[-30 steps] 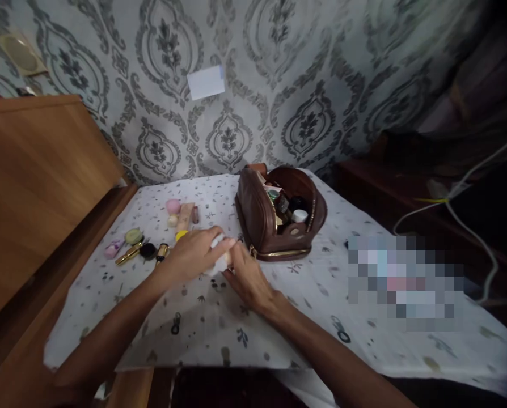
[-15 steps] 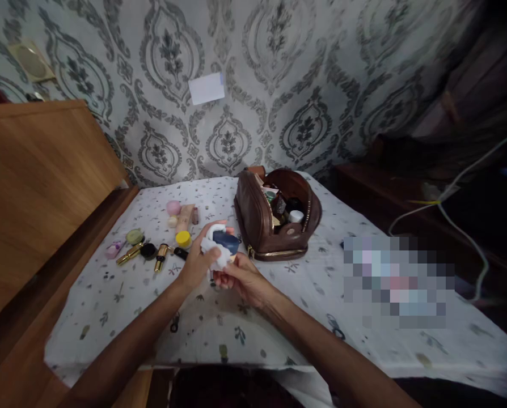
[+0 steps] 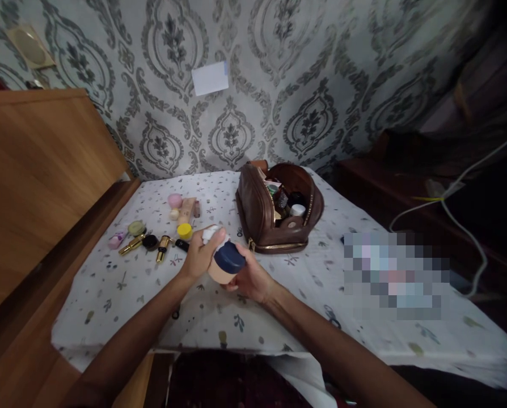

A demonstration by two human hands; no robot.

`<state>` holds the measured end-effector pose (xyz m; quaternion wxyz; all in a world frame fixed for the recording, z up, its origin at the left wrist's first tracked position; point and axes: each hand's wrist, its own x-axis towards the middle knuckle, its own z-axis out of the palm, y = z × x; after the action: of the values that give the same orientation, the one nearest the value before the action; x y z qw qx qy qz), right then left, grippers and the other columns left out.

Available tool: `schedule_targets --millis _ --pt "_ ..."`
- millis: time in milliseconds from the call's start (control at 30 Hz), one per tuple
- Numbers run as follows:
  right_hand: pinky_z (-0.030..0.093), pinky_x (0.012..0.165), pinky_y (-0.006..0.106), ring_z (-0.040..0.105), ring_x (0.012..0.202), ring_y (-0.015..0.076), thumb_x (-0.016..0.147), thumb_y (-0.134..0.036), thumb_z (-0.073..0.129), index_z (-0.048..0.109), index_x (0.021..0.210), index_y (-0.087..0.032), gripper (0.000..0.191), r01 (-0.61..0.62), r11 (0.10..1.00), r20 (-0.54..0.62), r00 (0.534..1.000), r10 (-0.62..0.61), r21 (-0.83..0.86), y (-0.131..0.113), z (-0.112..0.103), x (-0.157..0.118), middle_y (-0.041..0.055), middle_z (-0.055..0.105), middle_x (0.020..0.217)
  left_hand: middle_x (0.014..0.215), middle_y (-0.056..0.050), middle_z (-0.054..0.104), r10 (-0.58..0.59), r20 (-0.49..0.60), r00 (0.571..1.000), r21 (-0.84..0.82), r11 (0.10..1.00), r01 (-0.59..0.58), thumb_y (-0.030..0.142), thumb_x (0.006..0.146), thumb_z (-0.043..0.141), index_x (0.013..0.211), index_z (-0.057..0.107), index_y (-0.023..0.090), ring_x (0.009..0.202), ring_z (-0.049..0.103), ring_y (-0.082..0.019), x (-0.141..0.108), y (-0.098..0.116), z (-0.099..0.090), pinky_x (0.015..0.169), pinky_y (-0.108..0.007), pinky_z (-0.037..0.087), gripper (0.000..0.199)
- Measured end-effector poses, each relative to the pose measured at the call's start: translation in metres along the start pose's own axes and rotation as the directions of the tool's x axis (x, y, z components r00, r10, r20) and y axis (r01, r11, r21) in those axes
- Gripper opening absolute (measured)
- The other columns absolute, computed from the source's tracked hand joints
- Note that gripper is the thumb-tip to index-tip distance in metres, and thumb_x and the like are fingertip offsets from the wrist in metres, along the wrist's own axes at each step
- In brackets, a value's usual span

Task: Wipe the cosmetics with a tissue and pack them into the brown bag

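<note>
A round cosmetic jar with a dark blue lid and a pale peach body [image 3: 229, 259] is held up over the table in front of me. My right hand [image 3: 253, 276] grips its right side, some fingers hidden beneath it. My left hand [image 3: 200, 258] presses a crumpled white wipe [image 3: 214, 232] to the jar's upper left, thumb on top. Whether the wipe is cloth or tissue I cannot tell. Just left of that hand lie a yellow-lidded jar [image 3: 184, 230] and a black tube [image 3: 181, 245].
An unzipped brown bag [image 3: 257, 212] full of cosmetics stands right of my hands. Lipsticks [image 3: 163, 249], a beige tube [image 3: 187, 209], a pink round item [image 3: 174, 200] and a green round container [image 3: 136, 228] lie left. A blurred-out patch [image 3: 396, 275] covers the table's right part.
The jar has turned so its lid faces up and its peach body shows. The wipe has shifted from the jar's front to its upper left edge. The view has tilted slightly.
</note>
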<state>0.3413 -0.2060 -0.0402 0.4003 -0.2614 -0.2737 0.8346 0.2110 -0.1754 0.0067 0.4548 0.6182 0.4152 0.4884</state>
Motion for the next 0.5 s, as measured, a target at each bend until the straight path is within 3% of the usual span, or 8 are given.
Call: schedule_targets --millis 67,133,200,267,367,500 --pt "0.033 0.046 0.02 0.052 0.053 0.0113 0.081 -0.065 0.06 0.058 0.082 -0.02 0.046 0.024 0.992 -0.032 0.999 -0.02 0.127 -0.001 0.0 0.0 -0.0022 0.062 0.064 0.07 -0.002 0.065 -0.022 0.022 1.0 0.028 0.999 0.021 0.054 0.088 0.057 0.074 0.065 0.014 0.069 0.06 -0.014 0.0 -0.003 0.0 0.065 -0.023 0.049 0.043" --pt "0.04 0.05 0.022 0.059 0.061 0.0138 0.085 -0.057 0.061 0.061 0.092 -0.022 0.035 0.07 0.964 -0.037 0.997 -0.063 0.256 -0.004 0.0 0.0 -0.0017 0.068 0.074 0.091 -0.007 0.071 0.009 0.12 0.993 0.058 0.998 -0.016 0.054 0.091 0.051 0.099 0.068 0.014 0.085 0.065 -0.019 -0.002 -0.006 -0.002 0.077 -0.028 0.052 0.044" --pt "0.046 0.057 0.026 0.064 0.07 0.0158 0.089 -0.054 0.057 0.062 0.1 -0.022 0.034 0.096 0.934 -0.027 0.995 -0.092 0.344 -0.007 0.001 0.001 0.0003 0.071 0.084 0.116 -0.01 0.067 0.107 0.186 0.977 0.154 0.979 -0.137 0.053 0.085 0.059 0.126 0.058 0.016 0.104 0.064 -0.024 -0.006 -0.01 -0.005 0.092 -0.035 0.051 0.055" --pt "0.051 0.067 0.03 0.067 0.078 0.0177 0.093 -0.057 0.049 0.063 0.103 -0.02 0.041 0.095 0.916 -0.029 0.995 -0.091 0.389 -0.01 0.001 0.002 0.0037 0.072 0.089 0.131 -0.013 0.059 0.233 0.199 0.952 0.33 0.899 -0.289 0.05 0.074 0.074 0.14 0.045 0.017 0.119 0.057 -0.029 -0.009 -0.014 -0.007 0.102 -0.043 0.046 0.079" --pt "0.052 0.079 0.035 0.068 0.085 0.0203 0.097 -0.061 0.038 0.064 0.103 -0.017 0.051 0.056 0.93 -0.043 0.998 -0.043 0.363 -0.011 -0.001 0.003 0.0065 0.073 0.09 0.129 -0.015 0.061 0.349 0.29 0.891 0.529 0.717 -0.453 0.043 0.07 0.078 0.137 0.045 0.018 0.118 0.058 -0.031 -0.013 -0.015 -0.007 0.103 -0.046 0.046 0.079" --pt "0.05 0.08 0.035 0.067 0.09 0.0212 0.09 -0.072 0.041 0.063 0.11 -0.019 0.061 0.071 0.982 0.017 0.997 -0.075 0.176 -0.008 -0.002 0.002 0.0071 0.072 0.099 0.121 -0.012 0.066 0.377 0.366 0.851 0.543 0.656 -0.524 0.036 0.078 0.072 0.133 0.046 0.018 0.108 0.065 -0.026 -0.011 -0.01 -0.012 0.093 -0.038 0.053 0.064"
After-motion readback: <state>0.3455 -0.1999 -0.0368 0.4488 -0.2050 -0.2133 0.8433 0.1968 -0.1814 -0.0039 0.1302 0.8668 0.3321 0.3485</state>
